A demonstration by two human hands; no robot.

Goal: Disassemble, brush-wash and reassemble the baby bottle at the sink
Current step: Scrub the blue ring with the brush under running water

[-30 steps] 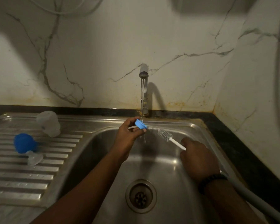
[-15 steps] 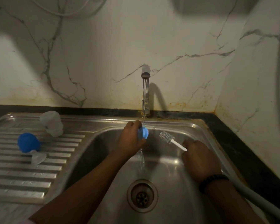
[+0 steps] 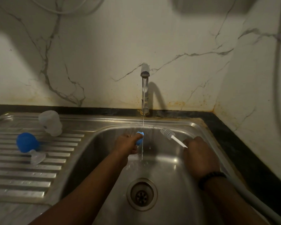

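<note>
My left hand [image 3: 127,144] grips a small blue bottle part [image 3: 139,138] over the basin, right under the thin stream from the tap [image 3: 145,88]. My right hand [image 3: 199,157] holds the white handle of a small bottle brush [image 3: 169,134], whose bristle head points up and left, a little right of the stream. On the ribbed drainboard at left lie a frosted bottle body [image 3: 50,123] on its side, a blue cap [image 3: 27,142] and a clear teat [image 3: 37,157] just below the cap.
The steel sink basin [image 3: 167,172] has a round drain [image 3: 142,194] near the front. A black counter edge runs along the marble wall. A grey hose [image 3: 256,203] crosses the sink's right rim. Cables hang at the upper left and far right.
My left hand has lowered the blue part and turned it under the running water. The right hand with the brush has barely shifted.
</note>
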